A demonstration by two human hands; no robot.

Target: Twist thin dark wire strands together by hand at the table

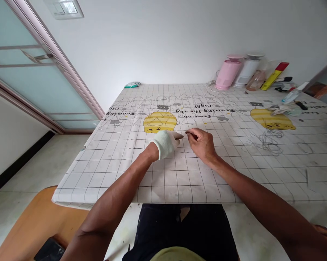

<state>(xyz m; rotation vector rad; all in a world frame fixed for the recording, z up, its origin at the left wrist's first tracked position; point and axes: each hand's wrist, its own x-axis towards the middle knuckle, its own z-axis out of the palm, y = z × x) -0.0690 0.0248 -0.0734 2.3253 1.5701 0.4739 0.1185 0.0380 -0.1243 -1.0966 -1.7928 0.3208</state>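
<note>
My left hand (167, 143), in a pale glove, is over the middle of the table, its fingertips drawn together in a pinch. Bare and facing it, my right hand (202, 143) pinches with thumb and forefinger. Only a small gap parts the fingertips of the two hands. Whatever they grip is too thin to make out. To the right of my right hand lies a loose tangle of thin wire (268, 142). Bent lengths of similar thin wire (179, 97) spread in a row across the far part of the tablecloth (176, 181).
At the back right stand a pink cylindrical device (228, 74) and a white one (246, 72), beside a yellow-and-red box (274, 77). A crumpled glove (285, 108) and a clear bottle (293, 95) lie further right. A green-white packet (132, 85) sits at the far left corner.
</note>
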